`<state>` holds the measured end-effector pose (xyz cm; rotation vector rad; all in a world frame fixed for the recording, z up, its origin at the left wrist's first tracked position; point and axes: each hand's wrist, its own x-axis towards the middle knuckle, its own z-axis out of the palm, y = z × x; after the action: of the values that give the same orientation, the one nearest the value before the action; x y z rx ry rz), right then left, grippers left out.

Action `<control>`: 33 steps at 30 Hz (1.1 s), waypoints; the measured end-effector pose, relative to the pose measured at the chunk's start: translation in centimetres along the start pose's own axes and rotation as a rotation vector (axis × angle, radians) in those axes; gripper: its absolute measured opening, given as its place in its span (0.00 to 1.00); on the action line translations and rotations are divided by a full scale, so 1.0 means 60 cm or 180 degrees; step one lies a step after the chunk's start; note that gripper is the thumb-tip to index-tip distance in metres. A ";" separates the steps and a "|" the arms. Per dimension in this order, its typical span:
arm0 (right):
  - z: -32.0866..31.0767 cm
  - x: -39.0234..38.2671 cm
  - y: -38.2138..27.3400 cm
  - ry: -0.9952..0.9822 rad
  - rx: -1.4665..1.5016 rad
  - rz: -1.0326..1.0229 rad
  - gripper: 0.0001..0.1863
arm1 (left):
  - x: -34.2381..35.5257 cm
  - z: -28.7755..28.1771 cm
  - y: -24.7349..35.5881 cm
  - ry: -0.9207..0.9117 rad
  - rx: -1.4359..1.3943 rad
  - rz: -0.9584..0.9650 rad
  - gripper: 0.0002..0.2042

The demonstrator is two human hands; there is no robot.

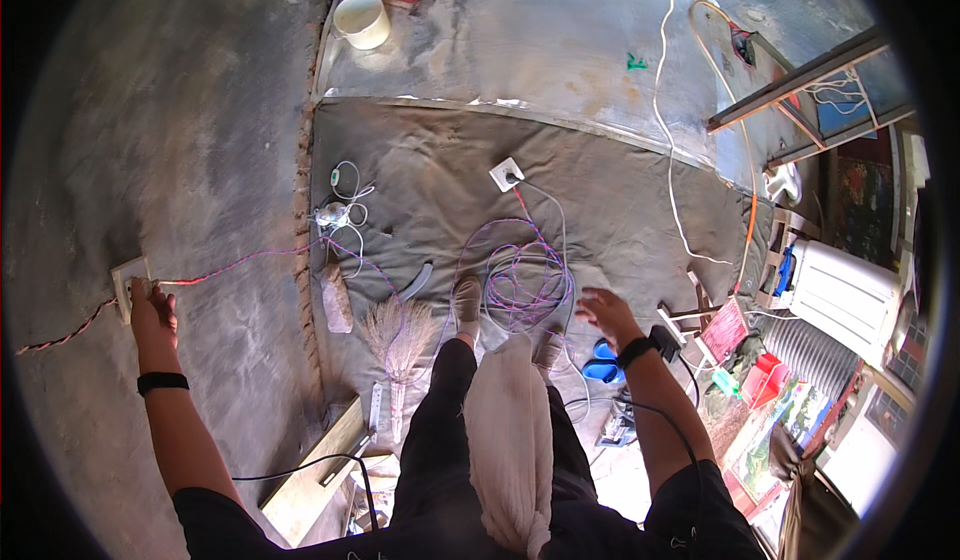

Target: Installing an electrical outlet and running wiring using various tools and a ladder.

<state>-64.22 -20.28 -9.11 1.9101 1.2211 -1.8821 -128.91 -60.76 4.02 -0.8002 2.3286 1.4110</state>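
My left hand is raised at the left wall, its fingers bent against a pale square electrical plate. What its fingertips hold, if anything, is hidden. A purple-and-red wire runs right from beside those fingertips, and a dark twisted cord leads off to the left. My right hand hangs in the air with fingers apart, holding nothing. Near my feet lies a loose coil of purple wire. Beyond it is a white socket with a black plug in it.
A straw broom, a brick and a white cable lie by the left wall. Blue slippers are at my right. A white bucket stands far left, and a wooden frame juts in at right.
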 end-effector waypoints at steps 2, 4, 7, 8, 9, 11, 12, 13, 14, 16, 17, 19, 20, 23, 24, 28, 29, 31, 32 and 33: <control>-0.015 -0.037 0.041 -0.0003 0.0057 0.0145 0.25 | 0.002 0.003 -0.005 0.0055 0.0028 0.0020 0.24; -0.032 -0.066 0.080 0.0023 0.0003 0.0342 0.26 | 0.003 0.006 -0.004 0.0127 0.0042 0.0061 0.23; -0.046 -0.099 0.132 0.0013 0.0171 0.0451 0.27 | 0.005 0.007 -0.002 0.0180 0.0081 0.0011 0.23; -0.049 -0.106 0.142 0.0017 0.0261 0.0481 0.27 | 0.003 0.007 -0.002 0.0191 0.0048 -0.0006 0.24; -0.048 -0.114 0.143 0.0019 0.0257 0.0487 0.27 | -0.001 0.007 -0.002 0.0213 0.0017 -0.0026 0.24; -0.047 -0.129 0.145 0.0041 0.0179 0.0630 0.27 | -0.004 0.009 0.002 0.0165 0.0020 -0.0065 0.24; -0.049 -0.139 0.143 0.0040 0.0119 0.0623 0.27 | -0.009 0.017 0.001 0.0090 0.0029 -0.0116 0.24; -0.050 -0.140 0.146 0.0070 0.0115 0.0650 0.27 | -0.016 0.021 0.001 0.0069 0.0047 -0.0145 0.24; -0.052 -0.137 0.150 0.0044 0.0143 0.0602 0.27 | -0.023 0.026 0.003 0.0077 0.0042 -0.0088 0.24; -0.047 -0.138 0.151 -0.0013 0.0202 0.0550 0.27 | -0.021 0.023 0.008 0.0099 0.0033 -0.0024 0.24; -0.048 -0.141 0.152 0.0018 0.0211 0.0575 0.27 | -0.013 0.022 0.004 0.0071 0.0055 -0.0043 0.24; -0.045 -0.141 0.153 -0.0077 0.0398 0.0512 0.27 | 0.008 0.007 0.006 0.0061 0.0028 0.0061 0.24; -0.044 -0.140 0.153 -0.0070 0.0421 0.0522 0.27 | 0.027 -0.003 0.003 0.0143 -0.0034 0.0084 0.24; -0.044 -0.142 0.153 -0.0018 0.0418 0.0494 0.27 | 0.038 -0.011 -0.008 0.0160 -0.0012 0.0229 0.24; -0.045 -0.144 0.151 0.0000 0.0437 0.0505 0.26 | 0.035 -0.009 -0.010 0.0183 -0.0005 0.0225 0.23; -0.045 -0.157 0.158 0.0025 0.0396 0.0597 0.26 | 0.029 -0.005 -0.003 0.0198 0.0040 0.0159 0.22; -0.046 -0.160 0.157 0.0009 0.0392 0.0597 0.26 | 0.028 -0.004 0.000 0.0149 0.0041 0.0166 0.22; -0.047 -0.158 0.162 0.0001 0.0372 0.0639 0.26 | 0.027 0.010 -0.006 0.0106 0.0072 0.0139 0.22; -0.047 -0.158 0.165 0.0002 0.0387 0.0630 0.26 | 0.025 0.015 -0.008 0.0184 0.0100 0.0128 0.22; -0.046 -0.160 0.167 0.0003 0.0411 0.0600 0.26 | 0.022 0.013 -0.007 0.0256 0.0114 0.0133 0.22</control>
<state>-54.20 -28.81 -3.99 2.0115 0.9031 -1.9014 -129.76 -60.62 2.65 -0.8171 2.4373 1.3736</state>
